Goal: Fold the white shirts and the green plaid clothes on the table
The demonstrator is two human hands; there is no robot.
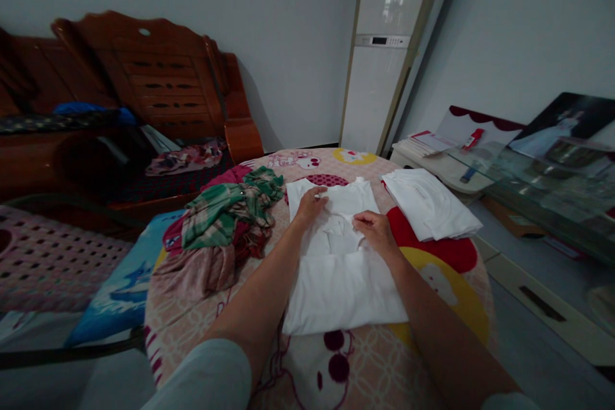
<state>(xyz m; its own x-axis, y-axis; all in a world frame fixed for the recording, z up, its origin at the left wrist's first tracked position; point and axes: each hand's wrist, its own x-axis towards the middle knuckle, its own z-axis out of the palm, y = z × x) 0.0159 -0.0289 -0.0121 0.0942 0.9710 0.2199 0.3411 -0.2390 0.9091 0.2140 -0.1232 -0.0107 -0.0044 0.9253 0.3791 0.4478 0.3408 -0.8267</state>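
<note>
A white shirt (348, 288) lies partly folded on the round table, its neck opening near the middle and its lower part doubled into a flat band toward me. My left hand (311, 206) is closed on the shirt's fabric at its upper left, the fingertips bent over the cloth. On the other side, my right hand (377, 230) pinches the fabric beside the neck opening between thumb and fingers. Cloth hides part of both sets of fingertips. To the right rests a stack of folded white garments (427, 202), apart from my right hand.
A heap of crumpled clothes (216, 211), green plaid, red and pink, lies on the table's left. The patterned tablecloth (375, 359) covers the table. A wooden bench (158, 77) stands behind left, a white cabinet-like appliance (379, 64) behind, and a glass shelf (542, 173) at right.
</note>
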